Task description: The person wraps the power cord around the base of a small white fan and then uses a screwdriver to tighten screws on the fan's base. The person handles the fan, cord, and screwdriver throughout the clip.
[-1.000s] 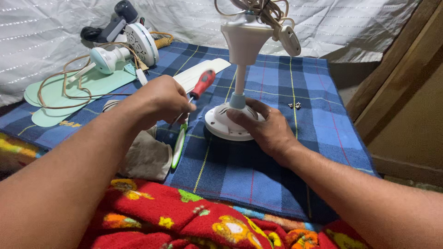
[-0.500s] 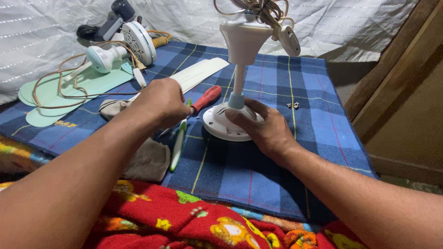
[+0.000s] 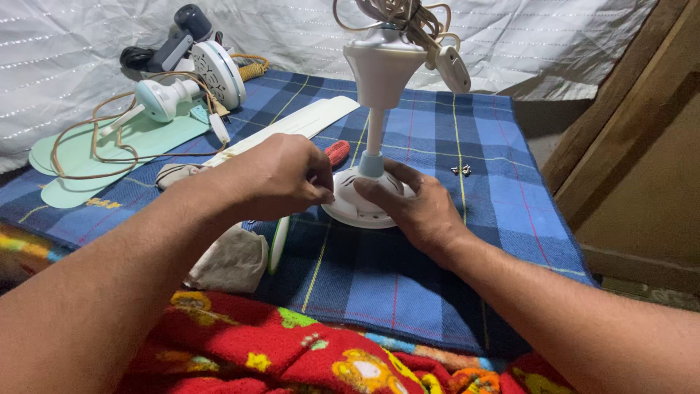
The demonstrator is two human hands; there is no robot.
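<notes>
My right hand (image 3: 415, 208) rests flat on the white fan base (image 3: 357, 204), and my left hand (image 3: 281, 175) pinches the red-handled screwdriver (image 3: 337, 152).

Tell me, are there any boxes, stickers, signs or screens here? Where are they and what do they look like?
No boxes, signs or screens show here.
Yellow marking: a small patch on the pale green fan blade at the far left of the blue plaid cloth; too small to make out.
White fan base: round, under both hands in the middle; no sticker shows on it.
</notes>
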